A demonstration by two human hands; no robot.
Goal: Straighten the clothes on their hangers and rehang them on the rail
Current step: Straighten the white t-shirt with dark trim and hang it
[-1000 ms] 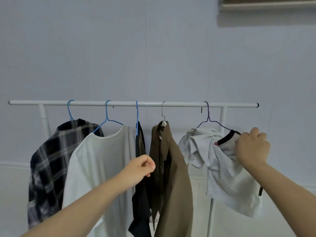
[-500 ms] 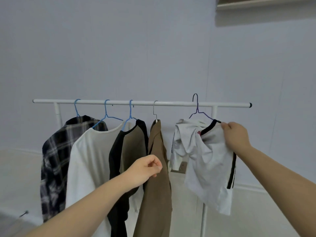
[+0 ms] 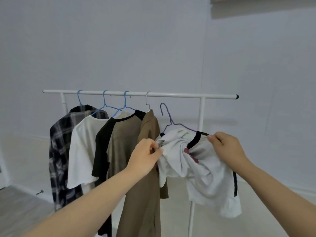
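A crumpled white shirt (image 3: 196, 161) on a purple hanger (image 3: 172, 121), off the rail (image 3: 171, 95), is pinched by both hands: left hand (image 3: 145, 157) at 9 o'clock, right hand (image 3: 227, 147) at 3 o'clock.

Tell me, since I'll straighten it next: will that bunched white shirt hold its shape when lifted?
Probably not. The white shirt sags in soft folds between both hands, so it looks floppy and light. Its purple hanger is thin wire and may tilt.

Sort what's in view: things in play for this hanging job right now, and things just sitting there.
In play: crumpled white shirt, purple hanger, rail, left hand, right hand.

Idle: plaid shirt, white tee, black-sleeved tee, brown garment.
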